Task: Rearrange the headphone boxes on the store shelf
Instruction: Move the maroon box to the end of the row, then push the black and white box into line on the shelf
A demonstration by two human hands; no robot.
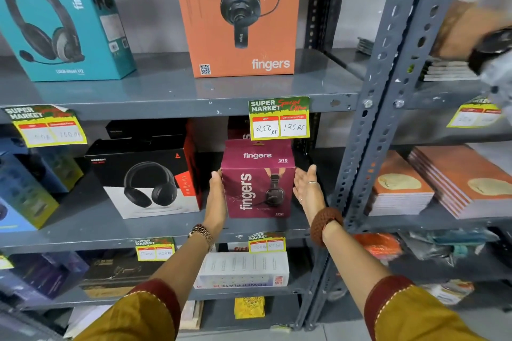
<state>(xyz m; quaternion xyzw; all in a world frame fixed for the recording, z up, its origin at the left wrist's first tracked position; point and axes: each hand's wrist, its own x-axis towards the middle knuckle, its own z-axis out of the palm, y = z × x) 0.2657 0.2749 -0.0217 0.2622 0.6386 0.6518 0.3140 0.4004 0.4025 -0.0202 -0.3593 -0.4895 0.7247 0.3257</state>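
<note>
The maroon box (259,180) is standing upright near the front edge of the middle shelf (155,225), just below the price tag (279,117) and just right of the black box (146,177). The left hand (217,196) is lying flat against the maroon box's left side, fingers extended. The right hand (307,188) is standing open, palm turned inward, just beside the right side; contact there cannot be confirmed. Neither grip is closing round anything. In my judgement the step in hand is squaring or seating this box in its place. The next move is likely calling for both palms pressing evenly to slide or lift it, keeping it clear of the black box and the tag above. The orange box (238,14) and teal box (61,16) are standing on the upper shelf
</note>
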